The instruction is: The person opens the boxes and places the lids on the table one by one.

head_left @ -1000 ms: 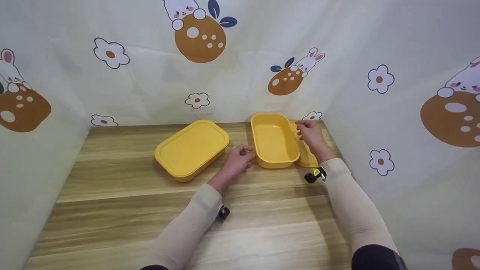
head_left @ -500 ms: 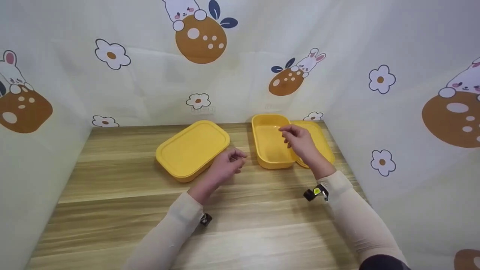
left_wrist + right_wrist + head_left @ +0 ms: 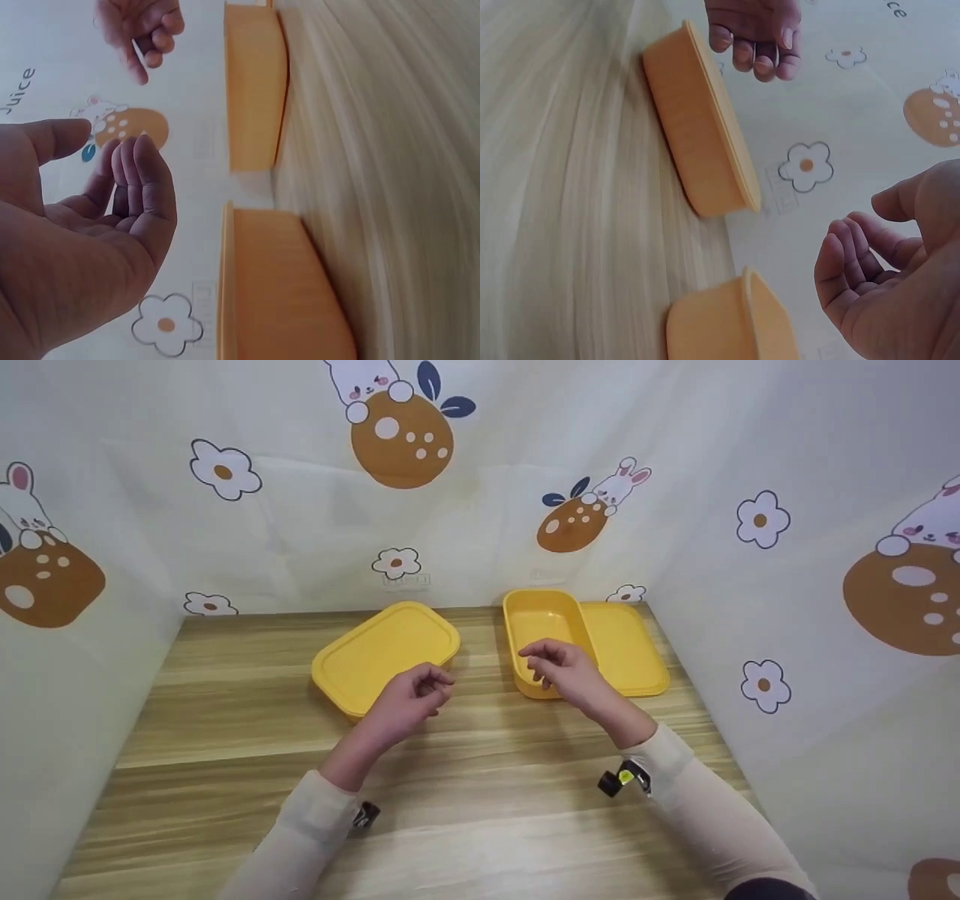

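A yellow box with its lid on (image 3: 375, 652) stands at an angle on the left of the table. To its right is an uncovered yellow box (image 3: 544, 619), with nothing visible inside. A flat yellow lid (image 3: 630, 649) lies against that box's right side. My left hand (image 3: 405, 705) hovers over the near right corner of the covered box, its fingers loosely bent around nothing. My right hand (image 3: 566, 671) is raised above the front of the uncovered box, hiding part of it. In the right wrist view, that hand's thumb and fingers (image 3: 847, 255) are bent and apart, holding nothing.
The wood-grain table (image 3: 465, 810) stretches toward me in front of the boxes. A patterned cloth (image 3: 300, 510) hangs as a wall behind it and along both sides. A gap separates the two boxes.
Both hands have drawn left and back toward me. My right hand went from over the flat lid to over the uncovered box; my left left that box's side. The boxes stayed put.
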Demonstrator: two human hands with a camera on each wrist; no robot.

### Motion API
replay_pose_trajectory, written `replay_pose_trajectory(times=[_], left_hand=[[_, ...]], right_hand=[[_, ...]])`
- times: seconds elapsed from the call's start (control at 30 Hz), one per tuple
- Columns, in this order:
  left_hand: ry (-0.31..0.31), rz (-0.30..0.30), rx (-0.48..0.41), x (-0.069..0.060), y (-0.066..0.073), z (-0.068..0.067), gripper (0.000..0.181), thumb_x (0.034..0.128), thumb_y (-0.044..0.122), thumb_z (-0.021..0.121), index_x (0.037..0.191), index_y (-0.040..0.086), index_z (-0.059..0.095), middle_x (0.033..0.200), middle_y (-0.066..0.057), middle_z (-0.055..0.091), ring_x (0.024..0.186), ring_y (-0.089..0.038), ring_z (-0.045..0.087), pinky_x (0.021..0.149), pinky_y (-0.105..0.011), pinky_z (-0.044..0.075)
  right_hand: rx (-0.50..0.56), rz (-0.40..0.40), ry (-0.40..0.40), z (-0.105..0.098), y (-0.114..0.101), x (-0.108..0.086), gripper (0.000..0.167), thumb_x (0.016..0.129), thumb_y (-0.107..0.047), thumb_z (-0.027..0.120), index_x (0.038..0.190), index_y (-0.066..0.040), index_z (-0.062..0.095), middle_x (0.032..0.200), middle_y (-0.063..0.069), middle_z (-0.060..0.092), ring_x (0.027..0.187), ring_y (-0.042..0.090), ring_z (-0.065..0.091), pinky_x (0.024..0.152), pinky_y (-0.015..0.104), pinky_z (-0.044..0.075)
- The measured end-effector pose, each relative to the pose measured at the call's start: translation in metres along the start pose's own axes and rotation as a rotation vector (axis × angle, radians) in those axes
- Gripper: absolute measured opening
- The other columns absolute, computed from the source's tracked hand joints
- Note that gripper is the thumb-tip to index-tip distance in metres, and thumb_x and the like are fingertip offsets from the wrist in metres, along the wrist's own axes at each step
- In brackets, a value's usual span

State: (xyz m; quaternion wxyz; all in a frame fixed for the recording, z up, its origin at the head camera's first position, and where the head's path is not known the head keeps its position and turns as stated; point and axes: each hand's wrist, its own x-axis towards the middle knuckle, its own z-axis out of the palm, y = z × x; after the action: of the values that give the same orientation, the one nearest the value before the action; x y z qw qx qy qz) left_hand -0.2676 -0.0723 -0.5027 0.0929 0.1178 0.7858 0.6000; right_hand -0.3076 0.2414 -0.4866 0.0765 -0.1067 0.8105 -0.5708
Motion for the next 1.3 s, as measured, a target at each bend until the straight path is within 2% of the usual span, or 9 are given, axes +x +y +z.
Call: replay_pose_trajectory(times=[0.17,0.3,0.4,0.6,0.77,0.93,1.03,1.13,1.3], left_hand=[[0.015,-0.006,0.023,-0.013,0.000,-0.016,0.014,0.1081,0.012,0.071,0.120,0.003,0.072,0.107,-0.008,0.070,0.095,-0.024,0.065,0.087,-0.042,0.061],[0.016,-0.002,0.005,-0.022,-0.002,-0.022,0.014,0.1077,0.010,0.070,0.120,0.002,0.071,0.105,-0.008,0.069,0.093,-0.021,0.063,0.084,-0.038,0.061],[0.011,-0.015,-0.008,-0.027,-0.006,-0.022,0.015,0.1078,0.009,0.070,0.120,0.001,0.071,0.106,-0.008,0.069,0.093,-0.020,0.064,0.084,-0.038,0.061],[0.005,-0.020,0.002,-0.030,-0.013,-0.024,0.016,0.1074,0.008,0.070,0.120,-0.001,0.070,0.106,-0.009,0.070,0.095,-0.028,0.066,0.084,-0.040,0.062],[0.010,-0.019,0.008,-0.029,-0.014,-0.028,0.017,0.1078,0.011,0.071,0.121,0.000,0.071,0.105,-0.009,0.069,0.092,-0.022,0.064,0.081,-0.031,0.060],[0.018,-0.006,-0.002,-0.027,-0.013,-0.034,0.019,0.1079,0.012,0.071,0.122,-0.002,0.071,0.101,-0.010,0.068,0.091,-0.023,0.064,0.081,-0.033,0.060],[0.047,0.010,0.005,-0.026,-0.012,-0.040,0.019,0.1072,0.012,0.072,0.120,-0.002,0.071,0.101,-0.010,0.068,0.091,-0.024,0.063,0.079,-0.030,0.057],[0.099,0.038,0.048,-0.025,-0.010,-0.049,0.019,0.1063,0.010,0.071,0.119,-0.003,0.071,0.102,-0.009,0.067,0.092,-0.023,0.062,0.077,-0.025,0.053],[0.171,0.046,0.119,-0.022,-0.011,-0.067,0.021,0.1074,0.010,0.070,0.122,-0.005,0.070,0.106,-0.011,0.068,0.096,-0.025,0.062,0.077,-0.024,0.053]], right_hand=[[0.010,-0.028,-0.044,0.011,0.000,-0.006,0.020,0.110,-0.008,0.066,0.125,0.002,0.075,0.098,0.001,0.069,0.085,0.025,0.062,0.074,0.035,0.057],[0.060,-0.030,-0.076,0.018,0.003,-0.006,0.020,0.109,-0.007,0.066,0.124,0.003,0.075,0.094,0.001,0.067,0.082,0.018,0.060,0.069,0.027,0.053],[0.082,-0.024,-0.107,0.022,0.003,-0.008,0.023,0.110,-0.008,0.066,0.126,0.006,0.073,0.095,0.001,0.068,0.083,0.020,0.061,0.068,0.025,0.053],[0.058,-0.033,-0.139,0.026,0.000,-0.009,0.023,0.110,-0.011,0.066,0.125,0.005,0.074,0.099,0.002,0.071,0.086,0.027,0.063,0.069,0.025,0.055],[0.047,-0.030,-0.138,0.030,-0.001,-0.008,0.021,0.110,-0.010,0.066,0.124,0.002,0.076,0.096,0.004,0.070,0.085,0.026,0.063,0.068,0.025,0.055],[0.009,-0.051,-0.153,0.040,-0.004,0.000,0.021,0.110,-0.009,0.065,0.125,0.002,0.075,0.095,0.005,0.068,0.083,0.024,0.063,0.068,0.026,0.056],[-0.004,-0.055,-0.158,0.047,-0.006,0.005,0.021,0.110,-0.009,0.065,0.127,0.001,0.074,0.096,0.003,0.068,0.084,0.021,0.063,0.069,0.027,0.056],[-0.008,-0.045,-0.162,0.055,-0.008,0.009,0.024,0.110,-0.011,0.066,0.131,0.001,0.071,0.103,0.008,0.069,0.087,0.021,0.065,0.071,0.028,0.057],[-0.011,-0.020,-0.151,0.064,-0.010,0.017,0.032,0.110,-0.010,0.065,0.139,0.003,0.065,0.113,0.017,0.067,0.102,0.038,0.071,0.077,0.030,0.059]])
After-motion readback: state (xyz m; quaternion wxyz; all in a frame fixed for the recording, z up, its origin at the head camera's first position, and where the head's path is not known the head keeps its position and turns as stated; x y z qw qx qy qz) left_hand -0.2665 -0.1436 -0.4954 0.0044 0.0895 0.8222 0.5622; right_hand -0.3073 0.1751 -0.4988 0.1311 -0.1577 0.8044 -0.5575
